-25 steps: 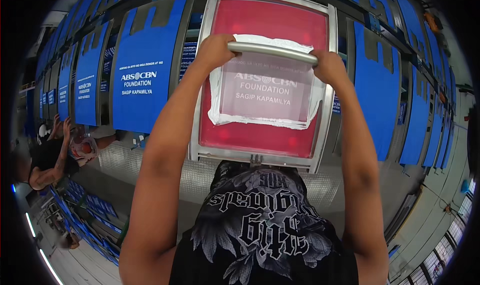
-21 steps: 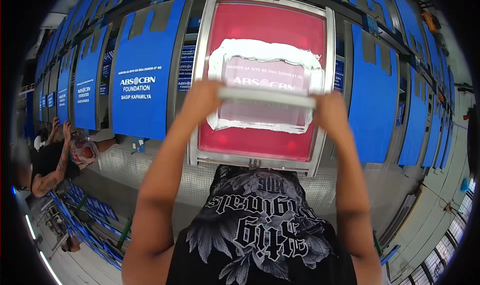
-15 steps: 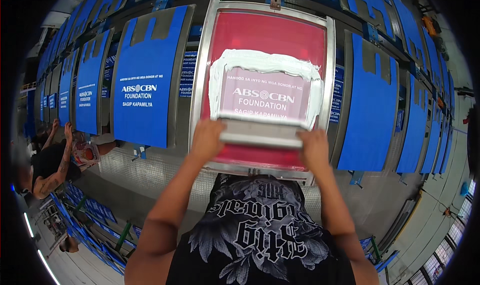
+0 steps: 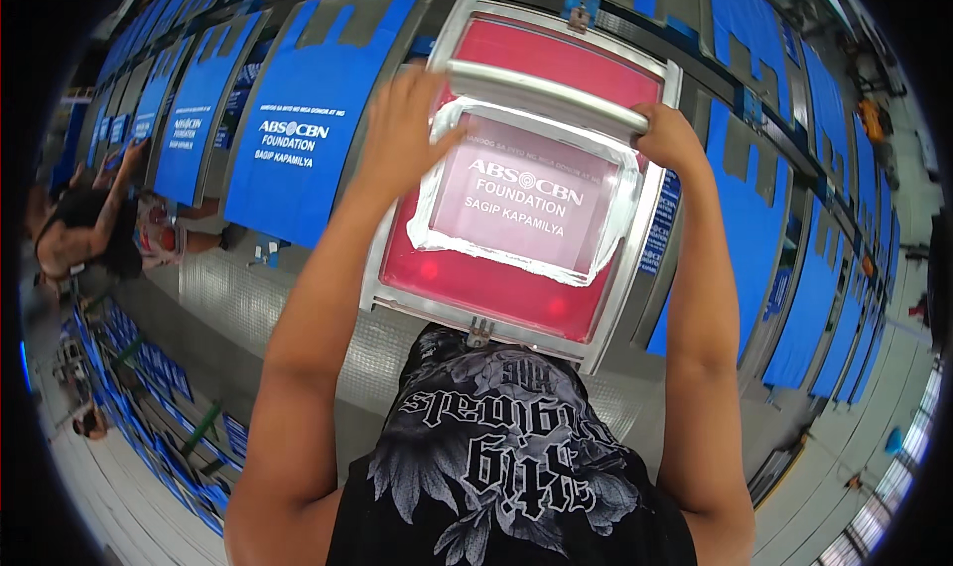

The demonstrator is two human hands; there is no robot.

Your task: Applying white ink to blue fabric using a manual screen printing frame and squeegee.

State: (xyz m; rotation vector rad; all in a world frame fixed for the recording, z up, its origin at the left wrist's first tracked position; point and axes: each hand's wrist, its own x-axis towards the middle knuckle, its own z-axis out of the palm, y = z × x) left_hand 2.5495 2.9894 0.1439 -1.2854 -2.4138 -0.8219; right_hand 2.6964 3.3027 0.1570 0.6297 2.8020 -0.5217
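Blue printed sheets [image 4: 283, 194] lie on grey boards [image 4: 369, 32] toward the tabletop's left and right ends. By its near edge at the left, 1 co-worker [image 4: 99, 223] in a dark sleeveless top reaches toward a sheet. Behind, a rack [image 4: 204, 427] carries more blue pieces.

Scene being lit evenly, fairly brightly; faint glints being reflected in red screen [image 4: 486, 290]; left hand [image 4: 405, 129] being blurred at fingertips; straight edges being bent, corners being blackened; windows [image 4: 921, 422] at lower right being washed out.
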